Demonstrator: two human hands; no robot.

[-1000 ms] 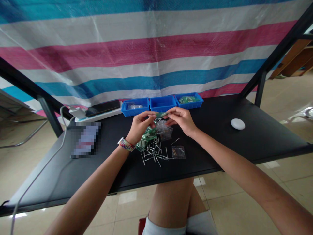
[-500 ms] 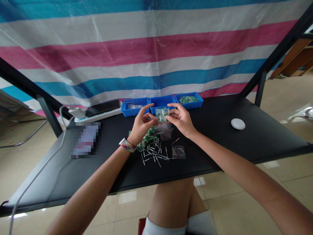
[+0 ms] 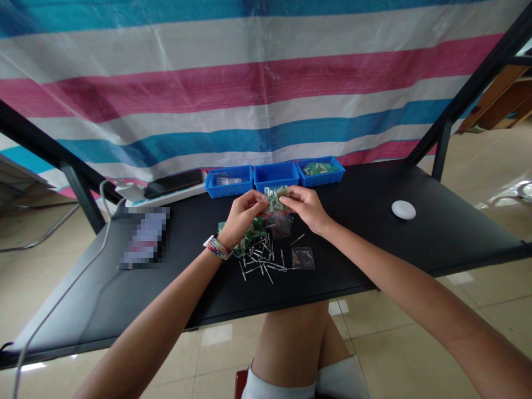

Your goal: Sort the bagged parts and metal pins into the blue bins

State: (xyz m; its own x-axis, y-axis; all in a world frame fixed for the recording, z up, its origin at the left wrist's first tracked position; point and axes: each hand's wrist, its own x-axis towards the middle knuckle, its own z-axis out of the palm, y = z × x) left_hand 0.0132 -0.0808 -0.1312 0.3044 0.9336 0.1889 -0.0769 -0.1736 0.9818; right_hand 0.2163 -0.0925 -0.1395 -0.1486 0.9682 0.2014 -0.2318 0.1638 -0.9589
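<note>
Between my two hands is a small clear plastic bag (image 3: 275, 195) with greenish and silvery contents, too small to make out. My left hand (image 3: 243, 215) pinches its left side, and my right hand (image 3: 306, 206) grips its right side with thumb and fingers. Below the hands lie a heap of green packets (image 3: 252, 235), partly hidden by my left hand, and a loose pile of silver pop rivets (image 3: 261, 257). Clear bags (image 3: 280, 225) rest on the table under the held one. A separate clear bag (image 3: 303, 258) with copper-coloured pins lies nearer the front edge.
Three blue bins stand along the back: a left bin (image 3: 228, 191) with clear packets, a middle bin (image 3: 276, 182), and a right bin (image 3: 320, 176) with green packets. A power strip (image 3: 168, 198) carries a phone (image 3: 173, 184). A white mouse (image 3: 403, 210) sits right.
The fingers of both hands have folded down from the bag's upper corners to its sides. The bag's top now looks rolled or bunched, and it sits slightly lower.
</note>
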